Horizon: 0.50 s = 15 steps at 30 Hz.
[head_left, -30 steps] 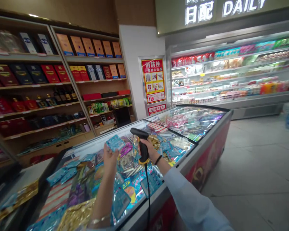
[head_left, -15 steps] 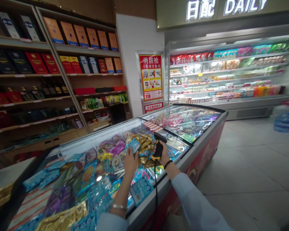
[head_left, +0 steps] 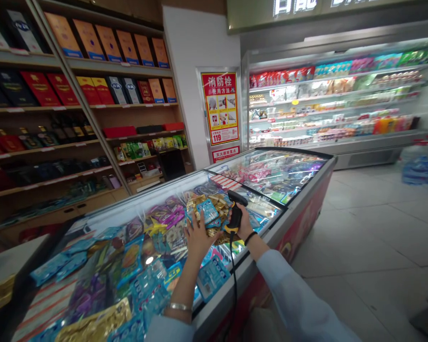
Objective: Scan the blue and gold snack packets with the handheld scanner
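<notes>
My left hand (head_left: 197,233) hovers with fingers spread over the packets in an open chest freezer (head_left: 299,194). Just beyond its fingertips lies a light blue packet (head_left: 207,209) on top of gold packets (head_left: 217,203); the hand is not gripping it. My right hand (head_left: 241,223) is wrapped round the yellow-and-black handle of a barcode scanner (head_left: 235,209), whose head points left toward the blue packet. The scanner's black cable (head_left: 233,285) hangs down over the freezer's front edge.
The freezer is heaped with blue, purple and gold packets (head_left: 128,266); a glass lid (head_left: 274,173) covers its far half. Wooden shelves (head_left: 92,118) of boxed goods stand at left, a red sign (head_left: 219,108) on the wall, an open chiller (head_left: 335,99) at right. Tiled floor (head_left: 371,237) lies to the right.
My left hand held the blue packet up by the scanner, then lowered it onto the gold packets and let go; its fingers are now spread. The scanner moved down and right with it.
</notes>
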Each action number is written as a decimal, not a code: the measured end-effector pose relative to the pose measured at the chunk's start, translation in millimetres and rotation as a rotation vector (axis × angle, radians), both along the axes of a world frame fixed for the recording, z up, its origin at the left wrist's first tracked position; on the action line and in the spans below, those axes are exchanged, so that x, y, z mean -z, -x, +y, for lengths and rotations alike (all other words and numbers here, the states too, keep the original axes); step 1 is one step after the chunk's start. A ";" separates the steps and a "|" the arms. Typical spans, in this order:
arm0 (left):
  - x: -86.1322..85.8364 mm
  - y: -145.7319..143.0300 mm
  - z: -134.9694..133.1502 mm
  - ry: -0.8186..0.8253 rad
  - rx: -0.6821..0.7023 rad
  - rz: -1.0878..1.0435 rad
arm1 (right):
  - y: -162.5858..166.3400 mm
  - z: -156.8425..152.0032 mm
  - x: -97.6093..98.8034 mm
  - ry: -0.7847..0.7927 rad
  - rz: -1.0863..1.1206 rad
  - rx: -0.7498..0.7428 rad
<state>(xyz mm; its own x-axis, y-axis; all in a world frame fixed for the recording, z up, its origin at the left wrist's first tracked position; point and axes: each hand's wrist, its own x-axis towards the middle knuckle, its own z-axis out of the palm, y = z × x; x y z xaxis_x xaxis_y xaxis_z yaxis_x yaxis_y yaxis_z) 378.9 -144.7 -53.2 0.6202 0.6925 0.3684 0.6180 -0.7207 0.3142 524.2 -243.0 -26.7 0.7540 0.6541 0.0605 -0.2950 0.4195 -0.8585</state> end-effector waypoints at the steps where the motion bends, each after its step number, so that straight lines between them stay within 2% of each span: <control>1: 0.8 0.0 -2.0 -0.014 0.006 0.015 | 0.6 0.2 -0.1 -0.003 0.011 -0.003; 9: 4.6 -11.0 -4.0 -0.053 0.002 0.063 | 4.2 2.2 3.3 -0.085 0.204 -0.032; 15: -1.2 -13.7 -9.0 -0.139 0.000 0.010 | 1.3 1.5 3.9 -0.090 0.254 -0.027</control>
<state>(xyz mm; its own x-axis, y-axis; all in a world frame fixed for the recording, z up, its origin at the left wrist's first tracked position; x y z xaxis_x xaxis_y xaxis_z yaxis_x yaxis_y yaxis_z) 392.6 -153.7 -52.0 0.6246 0.6350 0.4545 0.6203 -0.7570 0.2053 522.8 -241.5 -30.6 0.7350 0.6745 -0.0697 -0.5082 0.4799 -0.7151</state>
